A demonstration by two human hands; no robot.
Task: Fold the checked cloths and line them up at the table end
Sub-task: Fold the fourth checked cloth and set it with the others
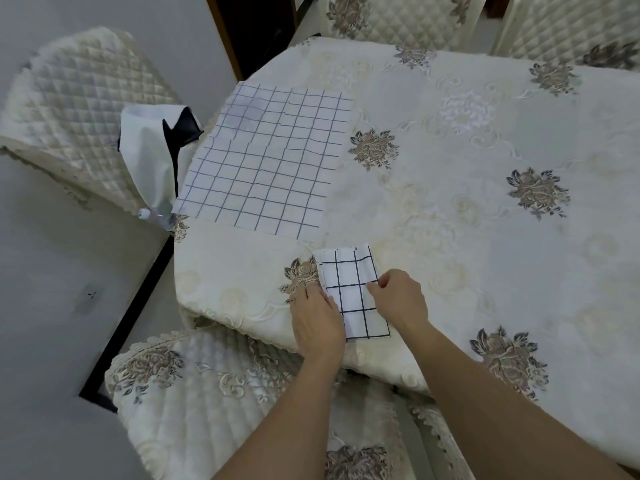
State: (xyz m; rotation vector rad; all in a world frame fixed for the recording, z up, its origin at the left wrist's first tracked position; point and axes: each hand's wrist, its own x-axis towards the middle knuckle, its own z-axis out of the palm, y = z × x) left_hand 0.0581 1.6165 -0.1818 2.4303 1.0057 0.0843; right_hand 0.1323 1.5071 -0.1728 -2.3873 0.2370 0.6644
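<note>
A small folded white cloth with a dark check (349,292) lies near the table's front edge. My left hand (317,320) lies flat on its left edge, fingers fairly straight. My right hand (400,297) pinches the cloth's right edge with curled fingers. A large checked cloth (266,161) lies spread flat at the table's left end, reaching the edge.
The table wears a cream embroidered cover (467,202). Quilted chairs stand at the left (76,102), in front (207,393) and behind. A white-and-black cloth (152,150) hangs off the left chair, with a plastic bottle (156,218) below it.
</note>
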